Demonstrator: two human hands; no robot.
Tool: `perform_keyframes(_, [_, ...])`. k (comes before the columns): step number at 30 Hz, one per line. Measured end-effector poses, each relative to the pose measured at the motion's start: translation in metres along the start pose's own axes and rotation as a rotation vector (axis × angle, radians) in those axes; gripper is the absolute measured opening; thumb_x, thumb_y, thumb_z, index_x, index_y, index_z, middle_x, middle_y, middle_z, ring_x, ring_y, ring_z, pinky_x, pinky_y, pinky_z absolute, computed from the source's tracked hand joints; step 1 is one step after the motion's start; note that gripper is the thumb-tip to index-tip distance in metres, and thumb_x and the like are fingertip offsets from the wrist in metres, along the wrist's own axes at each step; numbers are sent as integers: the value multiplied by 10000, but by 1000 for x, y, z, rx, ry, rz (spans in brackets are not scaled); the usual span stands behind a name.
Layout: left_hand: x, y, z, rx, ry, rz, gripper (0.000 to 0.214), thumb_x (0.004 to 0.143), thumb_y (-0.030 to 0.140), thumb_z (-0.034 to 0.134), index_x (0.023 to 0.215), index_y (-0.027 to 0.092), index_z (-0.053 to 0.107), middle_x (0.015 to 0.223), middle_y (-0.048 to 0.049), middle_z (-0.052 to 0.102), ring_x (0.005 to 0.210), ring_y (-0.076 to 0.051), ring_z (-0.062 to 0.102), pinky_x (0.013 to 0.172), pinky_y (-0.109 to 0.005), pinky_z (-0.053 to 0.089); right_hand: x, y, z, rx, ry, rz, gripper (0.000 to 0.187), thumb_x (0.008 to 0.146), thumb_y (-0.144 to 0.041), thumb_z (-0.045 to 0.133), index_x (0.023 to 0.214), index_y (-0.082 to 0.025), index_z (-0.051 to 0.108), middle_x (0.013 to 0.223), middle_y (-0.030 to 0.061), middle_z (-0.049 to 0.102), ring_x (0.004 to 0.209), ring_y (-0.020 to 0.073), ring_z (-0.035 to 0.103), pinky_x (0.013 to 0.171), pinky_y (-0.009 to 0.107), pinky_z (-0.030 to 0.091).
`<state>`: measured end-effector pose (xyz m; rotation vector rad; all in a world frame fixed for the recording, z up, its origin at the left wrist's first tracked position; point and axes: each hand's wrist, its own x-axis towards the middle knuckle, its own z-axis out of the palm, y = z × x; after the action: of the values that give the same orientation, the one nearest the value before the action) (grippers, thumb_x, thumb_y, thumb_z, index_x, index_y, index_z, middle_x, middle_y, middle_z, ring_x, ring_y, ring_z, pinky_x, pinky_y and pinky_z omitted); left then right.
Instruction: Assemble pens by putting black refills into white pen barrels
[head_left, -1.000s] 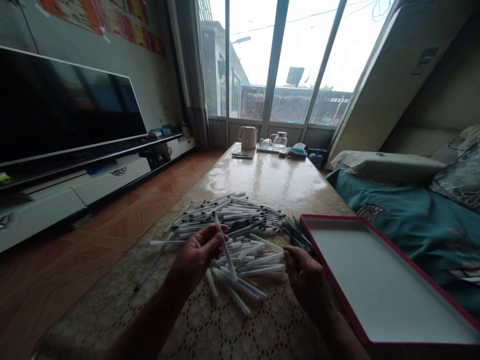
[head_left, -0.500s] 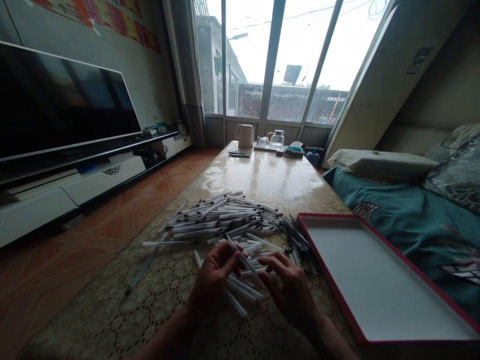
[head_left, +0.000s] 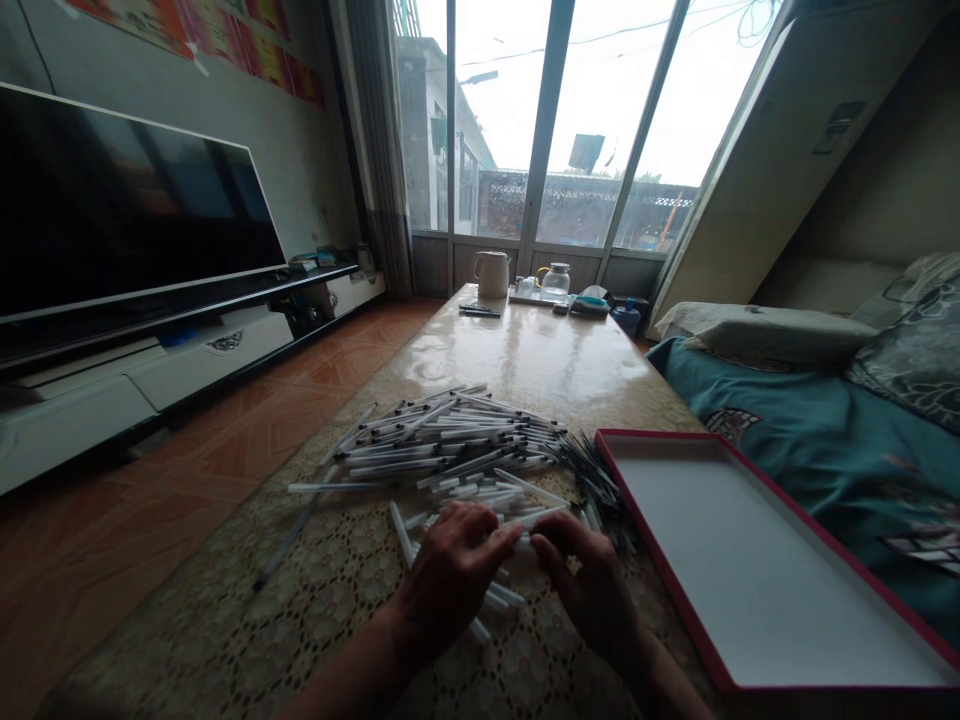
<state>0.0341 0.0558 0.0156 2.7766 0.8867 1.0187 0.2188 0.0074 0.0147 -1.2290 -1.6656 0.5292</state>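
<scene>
My left hand (head_left: 457,560) is closed around a whitish pen (head_left: 538,517), most of it hidden behind my fingers. At the pen's other end, my right hand (head_left: 589,575) has its thumb and fingers pinched together close to my left thumb. Beneath and beyond both hands lies a heap of white pens (head_left: 442,440), several with black ends. Loose white pen tubes (head_left: 504,596) lie under my hands. To the right of the heap is a bundle of thin black refills (head_left: 592,470).
A shallow box lid (head_left: 765,570) with a red rim lies at the right of the patterned table (head_left: 322,620). At the far end stand a kettle (head_left: 492,274), a glass jug (head_left: 556,281) and a tissue pack (head_left: 590,302). A bed (head_left: 810,430) borders the right side.
My left hand has rolled over so that its back faces up, and the pen has turned from slanting to nearly level. My right fingers have closed in toward the left thumb.
</scene>
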Motion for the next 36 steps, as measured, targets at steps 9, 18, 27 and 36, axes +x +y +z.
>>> perform_keyframes(9, [-5,-33,-15,-230,-18,-284,183,841,298,585,984,223,673,878,-64,628,857,-214,581,758,-329,467,5,19,-11,191,206,208,213,885,-386,522,859,-181,573,614,-38,505,483,101,464,448,200,401])
perform_keyframes(18, [-4,-28,-14,-330,-24,-226,98,889,219,502,891,186,594,852,-49,597,775,-161,577,698,-259,452,8,3,-23,-319,-27,-27,230,905,-381,494,814,-204,610,781,39,618,746,193,568,701,309,420])
perform_keyframes(27, [-4,-11,-9,-132,-107,10,119,923,195,425,877,175,533,762,-25,579,683,-149,538,603,-237,401,-2,-1,-9,-499,-390,-16,269,962,-313,386,757,-197,517,690,5,612,582,132,544,538,243,306])
perform_keyframes(36, [-4,-4,-17,28,-240,69,237,939,267,399,728,186,467,617,16,561,488,-122,473,480,-264,261,-9,-1,1,-272,-513,61,372,975,-372,334,670,-192,449,582,-40,525,512,85,459,491,211,270])
